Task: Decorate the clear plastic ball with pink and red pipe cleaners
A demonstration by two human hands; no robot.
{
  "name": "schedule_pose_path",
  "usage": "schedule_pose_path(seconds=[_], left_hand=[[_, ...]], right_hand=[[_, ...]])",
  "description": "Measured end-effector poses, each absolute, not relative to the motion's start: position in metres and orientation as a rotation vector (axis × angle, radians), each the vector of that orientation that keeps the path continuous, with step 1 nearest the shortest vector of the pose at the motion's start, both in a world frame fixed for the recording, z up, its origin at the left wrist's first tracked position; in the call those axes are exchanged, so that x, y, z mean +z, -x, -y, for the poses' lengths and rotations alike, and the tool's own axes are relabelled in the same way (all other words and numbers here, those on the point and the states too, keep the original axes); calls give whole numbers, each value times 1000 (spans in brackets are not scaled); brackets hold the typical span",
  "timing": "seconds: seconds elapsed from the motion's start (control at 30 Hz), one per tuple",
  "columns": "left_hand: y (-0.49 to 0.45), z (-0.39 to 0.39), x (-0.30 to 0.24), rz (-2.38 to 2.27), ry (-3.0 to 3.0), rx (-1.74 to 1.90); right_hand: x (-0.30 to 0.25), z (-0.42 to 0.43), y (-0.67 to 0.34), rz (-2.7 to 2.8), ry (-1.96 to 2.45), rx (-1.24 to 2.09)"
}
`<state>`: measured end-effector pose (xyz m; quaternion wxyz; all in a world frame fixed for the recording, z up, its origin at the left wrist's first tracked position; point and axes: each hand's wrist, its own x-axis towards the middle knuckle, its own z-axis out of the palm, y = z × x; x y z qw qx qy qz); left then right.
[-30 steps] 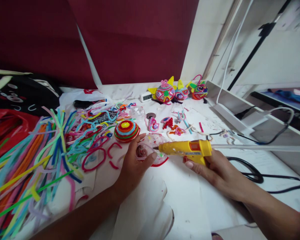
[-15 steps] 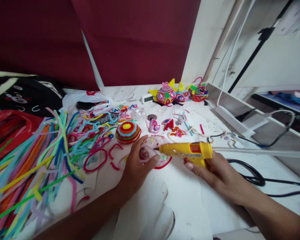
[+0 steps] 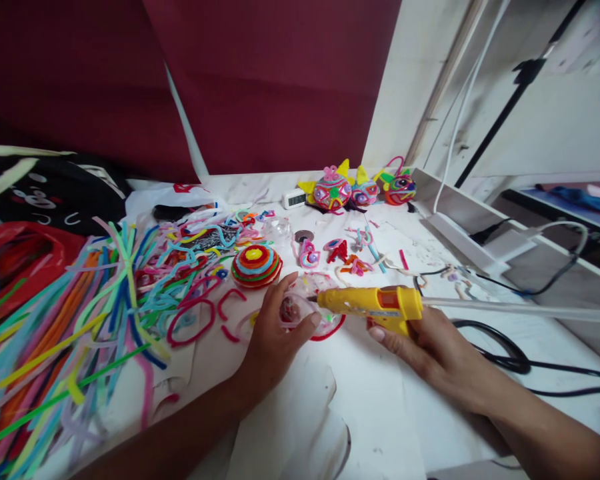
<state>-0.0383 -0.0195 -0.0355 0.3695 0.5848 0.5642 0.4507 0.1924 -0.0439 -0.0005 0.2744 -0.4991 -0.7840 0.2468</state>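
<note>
Gripping a yellow hot-glue gun (image 3: 365,302) by its handle, the right hand (image 3: 433,347) is aiming the nozzle leftward, close to the left thumb. The left hand (image 3: 271,333) is holding a clear rounded piece (image 3: 291,309), which is sitting between thumb and forefinger, just beside the nozzle. The gun is showing whitish smears along its barrel, and a long translucent glue stick (image 3: 485,306) is jutting from its rear.
</note>
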Motion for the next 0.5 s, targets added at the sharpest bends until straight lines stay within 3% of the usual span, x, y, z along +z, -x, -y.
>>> schedule_pose_path(seconds=[0.2,0.5], left_hand=[[38,21,-36,-1428,-1516,1156],[38,20,-38,-1420,-1483,1189]], right_hand=[[0,44,-191,2109,1344,636],[1,40,-194,1886,1339,951]])
